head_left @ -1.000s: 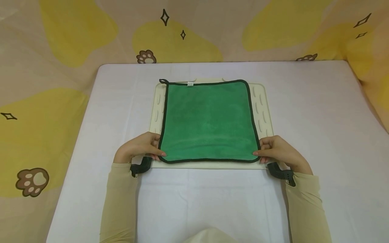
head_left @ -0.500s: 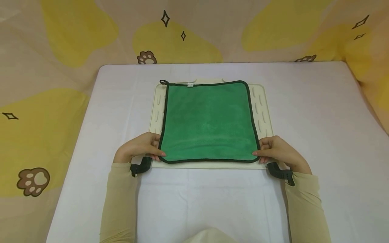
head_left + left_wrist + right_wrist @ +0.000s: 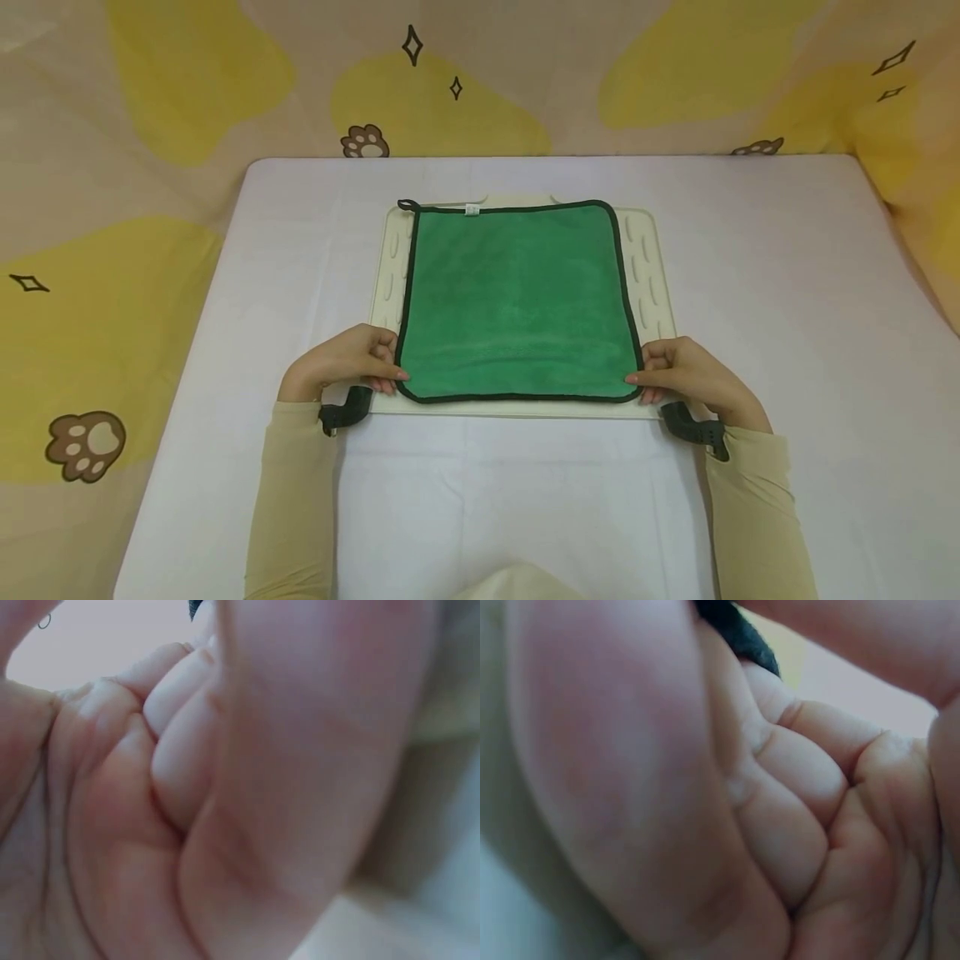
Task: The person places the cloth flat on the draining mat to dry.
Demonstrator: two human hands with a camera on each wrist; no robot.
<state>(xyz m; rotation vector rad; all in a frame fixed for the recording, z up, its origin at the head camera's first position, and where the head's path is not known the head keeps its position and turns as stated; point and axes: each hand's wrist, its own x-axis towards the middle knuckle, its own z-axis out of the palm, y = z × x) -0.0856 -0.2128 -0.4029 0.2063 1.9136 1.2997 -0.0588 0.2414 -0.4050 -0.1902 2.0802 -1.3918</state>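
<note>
A green cloth [image 3: 517, 292] with a dark edge binding is spread flat over a cream ribbed board [image 3: 652, 283] in the head view. It has a small hanging loop [image 3: 408, 205] at its far left corner and a white tag [image 3: 472, 210] on its far edge. My left hand [image 3: 352, 358] pinches the near left corner, thumb on top and fingers curled beneath. At the near right corner, my right hand [image 3: 686, 371] pinches the cloth the same way. Both wrist views are mostly filled by curled fingers; a piece of dark binding [image 3: 742, 637] shows in the right one.
The board lies on a white-covered table [image 3: 780, 275]. Behind and to the left hangs a yellow and beige curtain [image 3: 480, 108] with paw prints. Dark wrist-camera mounts [image 3: 348, 410] sit under both wrists.
</note>
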